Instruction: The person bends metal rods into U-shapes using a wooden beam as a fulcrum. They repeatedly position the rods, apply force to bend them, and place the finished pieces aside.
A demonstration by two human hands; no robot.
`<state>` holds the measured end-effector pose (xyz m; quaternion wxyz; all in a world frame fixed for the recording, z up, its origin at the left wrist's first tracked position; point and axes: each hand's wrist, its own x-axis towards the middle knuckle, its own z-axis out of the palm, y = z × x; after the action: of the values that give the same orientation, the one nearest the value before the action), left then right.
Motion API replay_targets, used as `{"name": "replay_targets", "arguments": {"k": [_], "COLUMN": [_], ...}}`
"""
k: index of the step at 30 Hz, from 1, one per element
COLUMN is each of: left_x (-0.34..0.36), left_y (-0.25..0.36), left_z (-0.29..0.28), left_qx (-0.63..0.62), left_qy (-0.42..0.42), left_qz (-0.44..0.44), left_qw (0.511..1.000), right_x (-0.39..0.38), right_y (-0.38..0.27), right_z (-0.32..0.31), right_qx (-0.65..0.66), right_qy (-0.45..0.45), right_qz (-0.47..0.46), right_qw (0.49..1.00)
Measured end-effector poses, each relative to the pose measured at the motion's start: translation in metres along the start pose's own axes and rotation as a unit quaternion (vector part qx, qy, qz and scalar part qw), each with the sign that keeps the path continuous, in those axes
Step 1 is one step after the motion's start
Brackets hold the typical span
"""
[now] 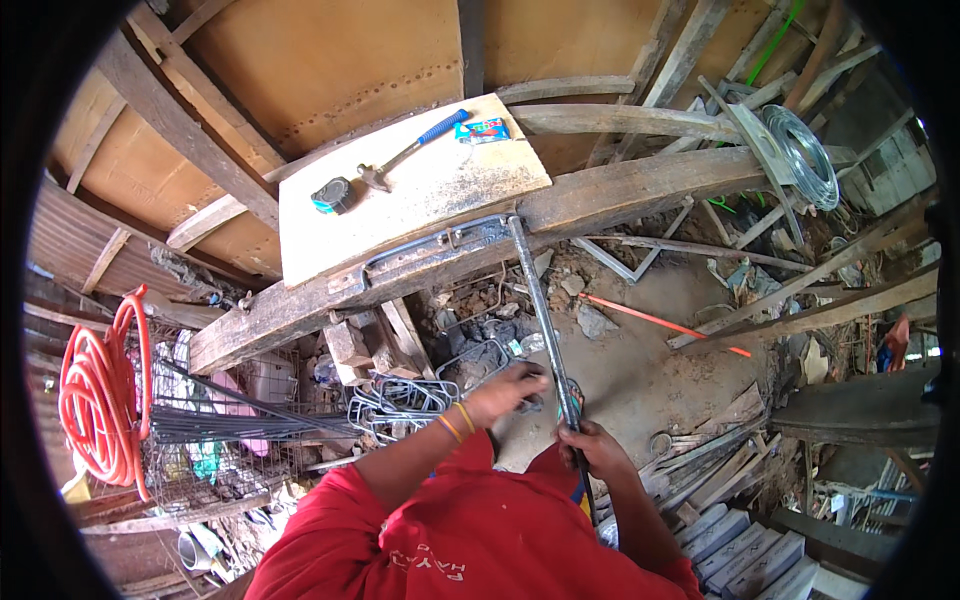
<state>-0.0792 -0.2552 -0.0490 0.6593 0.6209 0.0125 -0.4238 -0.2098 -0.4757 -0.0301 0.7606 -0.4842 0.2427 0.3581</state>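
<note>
My right hand (598,452) is wrapped round the near part of a long dark metal bar (540,300). The bar's far end meets the wooden beam (620,195), beside a thin bent steel rod (410,250) lying along pegs on the beam. Left of the bar, my left hand (512,394) hovers with its fingers loosely spread, wearing yellow wrist bands; it appears to be apart from the bar. Close to this hand is a pile of bent steel wire loops (400,402).
A pale board (400,215) behind the beam bears a blue-handled hammer (415,150), a tape measure (333,196) and a small blue packet (482,131). Orange hose (100,400) hangs at left; straight dark rods (250,425) lie nearby. A wire coil (800,155) hangs at right.
</note>
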Motion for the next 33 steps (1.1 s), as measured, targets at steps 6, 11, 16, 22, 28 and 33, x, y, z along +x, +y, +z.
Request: {"name": "replay_targets", "arguments": {"k": [6, 11, 16, 22, 28, 33], "left_x": [-0.022, -0.047, -0.051, -0.045, -0.008, -0.007], "left_y": [0.02, 0.069, 0.118, 0.146, 0.15, 0.178], "left_z": [-0.118, -0.183, -0.204, -0.201, -0.207, -0.249], "left_qx": [0.202, 0.209, 0.299, 0.334, 0.468, 0.327], "left_qy": [0.334, 0.38, 0.387, 0.435, 0.348, 0.312], "left_qz": [0.138, 0.205, 0.251, 0.26, 0.295, 0.273], "left_qw": [0.91, 0.877, 0.835, 0.795, 0.757, 0.849], "right_x": [-0.015, -0.09, -0.137, -0.136, -0.127, -0.137], "right_y": [0.007, -0.075, -0.189, -0.161, -0.074, -0.064], "right_z": [0.026, 0.087, 0.143, 0.155, 0.131, 0.129], "right_qx": [-0.123, -0.118, 0.006, -0.163, -0.24, -0.334], "right_qy": [0.152, 0.137, 0.039, 0.108, 0.102, 0.112], "right_qz": [-0.022, -0.03, -0.038, -0.032, -0.095, -0.168], "right_qw": [0.98, 0.983, 0.998, 0.98, 0.961, 0.921]}}
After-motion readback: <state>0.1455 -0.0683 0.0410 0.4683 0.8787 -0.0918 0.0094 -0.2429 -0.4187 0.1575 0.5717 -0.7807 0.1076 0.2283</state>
